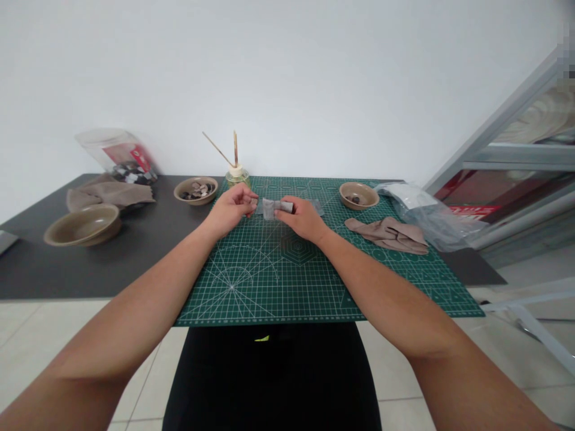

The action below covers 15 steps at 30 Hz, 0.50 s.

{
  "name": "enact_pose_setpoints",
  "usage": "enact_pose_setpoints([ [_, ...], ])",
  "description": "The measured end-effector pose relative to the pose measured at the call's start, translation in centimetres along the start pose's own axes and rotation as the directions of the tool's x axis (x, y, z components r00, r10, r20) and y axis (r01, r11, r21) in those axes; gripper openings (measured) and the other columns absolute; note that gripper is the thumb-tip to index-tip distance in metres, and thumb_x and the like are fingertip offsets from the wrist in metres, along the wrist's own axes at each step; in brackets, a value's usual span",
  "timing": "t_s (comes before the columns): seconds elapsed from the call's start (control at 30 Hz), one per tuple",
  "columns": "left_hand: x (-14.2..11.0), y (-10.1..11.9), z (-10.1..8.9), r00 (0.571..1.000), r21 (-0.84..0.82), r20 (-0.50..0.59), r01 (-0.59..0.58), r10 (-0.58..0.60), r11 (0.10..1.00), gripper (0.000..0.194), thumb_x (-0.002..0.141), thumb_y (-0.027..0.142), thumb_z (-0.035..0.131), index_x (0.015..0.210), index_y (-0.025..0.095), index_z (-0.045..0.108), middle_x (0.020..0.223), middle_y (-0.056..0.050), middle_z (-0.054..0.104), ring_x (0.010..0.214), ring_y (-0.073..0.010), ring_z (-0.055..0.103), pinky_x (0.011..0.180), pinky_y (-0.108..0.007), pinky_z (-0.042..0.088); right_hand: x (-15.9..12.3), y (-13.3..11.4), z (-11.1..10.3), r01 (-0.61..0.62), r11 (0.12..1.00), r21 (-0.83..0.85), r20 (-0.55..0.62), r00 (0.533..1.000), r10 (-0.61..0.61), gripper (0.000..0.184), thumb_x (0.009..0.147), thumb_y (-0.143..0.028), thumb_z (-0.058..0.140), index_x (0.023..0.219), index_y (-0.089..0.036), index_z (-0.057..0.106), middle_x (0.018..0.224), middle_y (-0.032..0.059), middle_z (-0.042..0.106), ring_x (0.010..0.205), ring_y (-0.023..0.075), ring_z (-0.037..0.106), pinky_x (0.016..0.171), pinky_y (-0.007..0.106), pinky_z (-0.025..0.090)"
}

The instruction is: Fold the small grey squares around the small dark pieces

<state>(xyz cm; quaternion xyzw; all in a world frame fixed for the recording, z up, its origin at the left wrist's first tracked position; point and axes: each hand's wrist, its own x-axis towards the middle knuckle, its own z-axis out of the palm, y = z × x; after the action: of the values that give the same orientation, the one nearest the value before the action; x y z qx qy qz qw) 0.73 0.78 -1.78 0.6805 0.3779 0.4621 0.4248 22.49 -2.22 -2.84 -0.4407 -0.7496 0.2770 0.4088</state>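
Observation:
A small grey piece of cloth [272,208] lies partly rolled at the far middle of the green cutting mat [269,281]. My left hand [232,208] pinches its left end with closed fingers. Closed around the rolled right part is my right hand [303,218]. A flat bit of the grey cloth sticks out to the right of my right hand.
A reed diffuser bottle [236,174] stands just behind my hands. Brown bowls sit at left [83,224], centre-left [196,190] and right [358,195]. A beige cloth [389,234] and a clear plastic bag [426,215] lie right. A tilted jar [119,155] and brown cloth [108,194] sit far left.

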Motion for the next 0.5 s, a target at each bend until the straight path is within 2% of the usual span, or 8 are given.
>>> enact_pose_setpoints([
  [0.1,0.0,-0.1,0.0,1.000,0.035,-0.002,0.005,-0.005,0.999,0.016,0.071,0.019,0.072,0.077,0.019,0.057,0.061,0.005,0.054,0.055,-0.0112,0.052,0.056,-0.027,0.045,-0.1,-0.5,0.0,-0.042,0.995,-0.095,-0.154,0.988,0.027,0.014,0.087,-0.034,0.062,0.081,-0.022,0.061,0.066,-0.0043,0.054,0.065,0.0153,0.052,0.064,0.027,0.036],
  [0.17,0.0,-0.1,0.1,1.000,0.059,0.001,0.003,-0.003,0.998,0.016,0.073,0.021,0.072,0.078,0.020,0.057,0.061,0.005,0.057,0.056,-0.0115,0.054,0.058,-0.028,0.046,-0.2,-0.7,0.1,-0.067,0.981,-0.183,-0.184,0.982,0.032,0.013,0.091,-0.031,0.059,0.095,-0.022,0.068,0.071,-0.0021,0.062,0.068,0.0177,0.058,0.067,0.028,0.040],
  [0.3,-0.1,0.1,0.4,1.000,0.012,0.004,0.031,-0.031,0.999,0.027,0.070,0.021,0.078,0.089,0.019,0.059,0.064,0.004,0.064,0.060,-0.0137,0.063,0.062,-0.029,0.051,-0.3,-1.1,0.6,-0.011,0.947,-0.321,-0.074,0.997,-0.013,0.039,0.096,-0.021,0.053,0.131,-0.024,0.068,0.102,0.0042,0.078,0.088,0.0228,0.071,0.082,0.033,0.050],
  [0.4,-0.2,0.1,0.5,0.994,-0.064,-0.020,0.110,-0.112,0.992,0.033,0.064,0.022,0.084,0.088,0.017,0.062,0.071,-0.001,0.072,0.066,-0.0159,0.069,0.069,-0.032,0.056,-0.5,-1.4,1.0,0.068,0.924,-0.377,0.022,0.998,-0.065,0.047,0.098,-0.017,0.049,0.142,-0.024,0.063,0.129,0.0052,0.075,0.109,0.0232,0.072,0.097,0.036,0.053],
  [0.5,-0.3,0.1,0.6,0.988,-0.077,-0.059,0.139,-0.144,0.987,0.031,0.060,0.024,0.087,0.082,0.015,0.066,0.070,-0.002,0.074,0.067,-0.0161,0.071,0.071,-0.031,0.057,-0.7,-1.8,1.2,0.111,0.891,-0.439,0.072,0.993,-0.089,0.050,0.100,-0.016,0.046,0.148,-0.023,0.057,0.139,0.0049,0.070,0.119,0.0222,0.069,0.105,0.038,0.052],
])
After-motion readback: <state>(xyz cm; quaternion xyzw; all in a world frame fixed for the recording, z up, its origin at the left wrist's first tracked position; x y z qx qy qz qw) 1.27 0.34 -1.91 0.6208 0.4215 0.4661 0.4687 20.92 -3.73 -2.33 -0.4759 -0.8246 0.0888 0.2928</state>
